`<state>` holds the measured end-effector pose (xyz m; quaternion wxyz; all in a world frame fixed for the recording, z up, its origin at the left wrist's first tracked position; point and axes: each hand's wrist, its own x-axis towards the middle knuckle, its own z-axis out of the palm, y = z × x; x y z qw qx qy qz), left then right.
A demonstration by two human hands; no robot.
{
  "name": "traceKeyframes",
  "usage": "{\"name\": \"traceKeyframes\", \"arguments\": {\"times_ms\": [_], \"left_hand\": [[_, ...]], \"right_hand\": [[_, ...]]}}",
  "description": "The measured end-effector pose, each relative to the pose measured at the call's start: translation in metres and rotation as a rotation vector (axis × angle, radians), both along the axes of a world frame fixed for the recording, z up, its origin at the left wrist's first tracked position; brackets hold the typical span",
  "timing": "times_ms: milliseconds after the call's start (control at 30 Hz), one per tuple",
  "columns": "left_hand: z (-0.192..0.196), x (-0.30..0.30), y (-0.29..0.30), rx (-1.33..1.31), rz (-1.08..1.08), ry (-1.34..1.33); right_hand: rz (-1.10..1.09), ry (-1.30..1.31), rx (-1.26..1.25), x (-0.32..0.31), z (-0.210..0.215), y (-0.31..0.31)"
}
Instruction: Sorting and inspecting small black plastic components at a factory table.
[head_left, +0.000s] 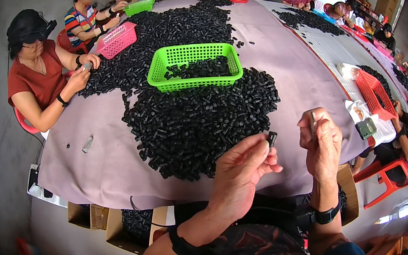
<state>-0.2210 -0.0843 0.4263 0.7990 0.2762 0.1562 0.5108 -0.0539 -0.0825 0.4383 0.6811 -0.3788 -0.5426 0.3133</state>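
My left hand (242, 171) pinches a small black cylindrical piece (272, 139) between thumb and forefinger, above the near edge of the pile. To its right, my right hand (322, 140) is closed round a thin, greyish tool (314, 122); its exact kind is too small to make out. The two hands are apart, with a gap between them. In front of them a big heap of the same black pieces (203, 122) lies on the pinkish cloth. On top of the heap rests a green plastic basket (196, 83) partly filled with black pieces.
Pinkish cloth (97, 173) covers the table. Cardboard boxes (118, 230) stand below its near edge. A pink basket (117, 40) and another green basket (139, 7) sit farther back. Co-workers sit round this table and a second one, where a red basket (372, 92) stands.
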Motion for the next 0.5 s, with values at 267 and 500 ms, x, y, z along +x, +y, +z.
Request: {"name": "traceKeyframes", "arguments": {"times_ms": [267, 500], "left_hand": [[-0.004, 0.0, -0.002, 0.013, 0.003, 0.025], [-0.009, 0.002, 0.0, 0.037, -0.086, 0.014]], "right_hand": [[0.136, -0.196, -0.067, -0.017, 0.008, -0.008], [0.144, -0.308, -0.097, -0.024, 0.013, -0.008]]}}
